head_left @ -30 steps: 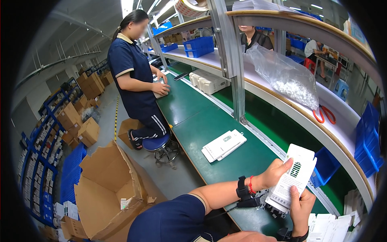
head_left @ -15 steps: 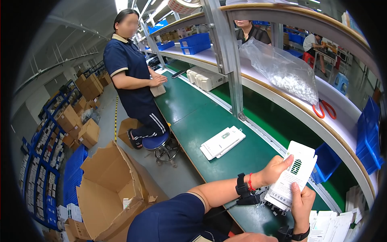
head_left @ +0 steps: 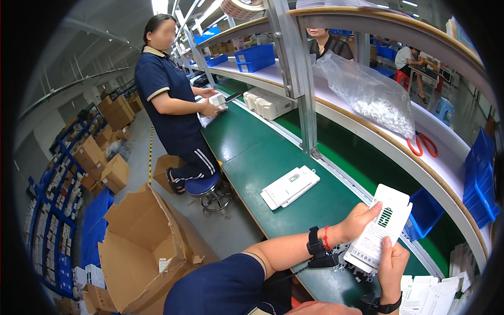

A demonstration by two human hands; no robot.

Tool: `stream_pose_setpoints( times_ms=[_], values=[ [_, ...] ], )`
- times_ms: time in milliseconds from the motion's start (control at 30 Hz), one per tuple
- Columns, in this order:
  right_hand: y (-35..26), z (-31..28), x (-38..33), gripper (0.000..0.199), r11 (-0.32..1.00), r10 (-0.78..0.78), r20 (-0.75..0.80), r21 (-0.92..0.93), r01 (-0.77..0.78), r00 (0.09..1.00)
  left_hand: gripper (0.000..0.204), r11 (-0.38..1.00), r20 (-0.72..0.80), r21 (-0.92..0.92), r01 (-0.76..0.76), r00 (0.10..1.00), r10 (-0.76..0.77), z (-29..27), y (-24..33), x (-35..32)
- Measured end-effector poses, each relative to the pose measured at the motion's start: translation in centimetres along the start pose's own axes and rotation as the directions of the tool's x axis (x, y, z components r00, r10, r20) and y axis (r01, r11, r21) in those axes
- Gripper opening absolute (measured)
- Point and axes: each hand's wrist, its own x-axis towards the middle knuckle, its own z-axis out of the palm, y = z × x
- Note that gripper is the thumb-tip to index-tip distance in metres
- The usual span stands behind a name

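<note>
Both my hands grip a small stack of flat white cardboard boxes [head_left: 379,231] with green print, tilted above the green workbench. My left hand [head_left: 357,221] is closed on the upper part, thumb across the front. Lower down, my right hand [head_left: 394,261] is closed on the other edge, its thumb also on the front face. Small white plastic pieces [head_left: 362,274] lie on the bench under the stack. Beyond my left forearm, another short pile of flat white boxes [head_left: 290,188] rests on the green bench [head_left: 247,157].
A co-worker [head_left: 170,100] stands at the far left, holding white boxes [head_left: 217,101]. Large open carton [head_left: 131,262] left of me. A shelf above the bench bears a bag of white parts [head_left: 380,107] and red-handled scissors [head_left: 423,144]. More white boxes [head_left: 428,294] lie at lower right.
The co-worker's hands have moved apart and now hold white boxes raised off the bench. My hands and their stack have stayed almost still.
</note>
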Motion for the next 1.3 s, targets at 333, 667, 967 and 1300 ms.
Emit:
stream_pose_setpoints(
  times_ms=[333,667,967,1300],
  values=[
    [0.7,0.0,0.0,0.031,0.995,-0.043,-0.026,-0.09,0.04,0.999,0.046,0.994,-0.032,-0.056,0.095,0.995,-0.097,-0.3,-0.1,-0.2],
    [-1.2,-3.4,0.7,0.024,0.963,0.088,0.054,0.251,-0.098,0.995,0.038,0.979,0.278,0.166,0.117,0.947,-0.16,0.0,0.4,-0.9],
    [-0.4,-1.9,1.2,0.023,0.912,0.15,-0.064,0.393,-0.113,0.987,0.089,0.468,0.274,0.82,-0.329,0.944,0.184,0.1,1.7,0.3],
    [1.1,0.2,0.8,0.038,0.907,-0.019,0.012,0.422,0.012,1.0,0.108,0.448,0.251,0.824,-0.346,0.933,0.26,0.1,0.9,0.3]
  ],
)
